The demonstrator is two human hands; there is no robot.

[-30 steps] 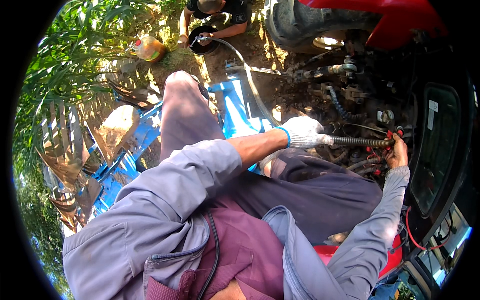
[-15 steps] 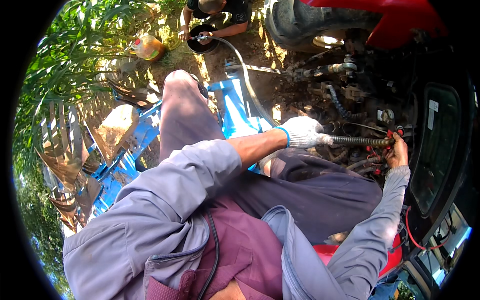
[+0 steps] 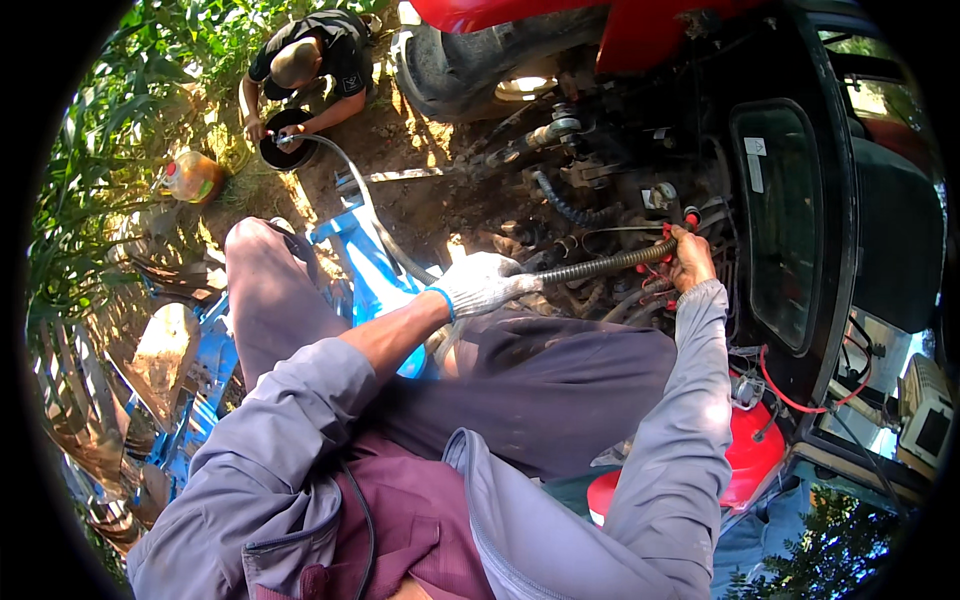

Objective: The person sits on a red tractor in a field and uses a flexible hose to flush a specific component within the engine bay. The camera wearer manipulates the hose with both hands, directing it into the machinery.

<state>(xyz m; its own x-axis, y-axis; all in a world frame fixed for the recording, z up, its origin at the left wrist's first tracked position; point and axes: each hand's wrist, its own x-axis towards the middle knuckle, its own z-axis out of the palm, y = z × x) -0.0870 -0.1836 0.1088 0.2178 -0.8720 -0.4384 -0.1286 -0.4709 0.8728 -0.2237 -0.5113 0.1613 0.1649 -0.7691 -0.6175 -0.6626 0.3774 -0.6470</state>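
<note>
A hydraulic hose (image 3: 605, 266), sheathed in a metal coil, runs between my two hands. My left hand (image 3: 487, 284), in a white knit glove with a blue cuff, is closed round it above my thigh. Bare and closed, my right hand (image 3: 692, 260) grips the hose's far-right end beside a red-capped coupling (image 3: 691, 218) at the tractor's rear. My fingers partly hide that end. Beyond my glove the hose loops away to another person (image 3: 315, 70), whose hands hold its other end over a black bucket (image 3: 288, 140).
Blue implement frame (image 3: 365, 260) and worn metal blades (image 3: 165, 350) lie to the left. A plastic jug of amber liquid (image 3: 193, 177) stands by the corn plants. At right are the tractor's window (image 3: 775, 225), a large tyre (image 3: 440, 70) and a red fender (image 3: 755, 450).
The view has swung right, so the scene sits further left and more of the cab shows. Both hands keep their hold on the hose, its coiled stretch now slanting upward to the right.
</note>
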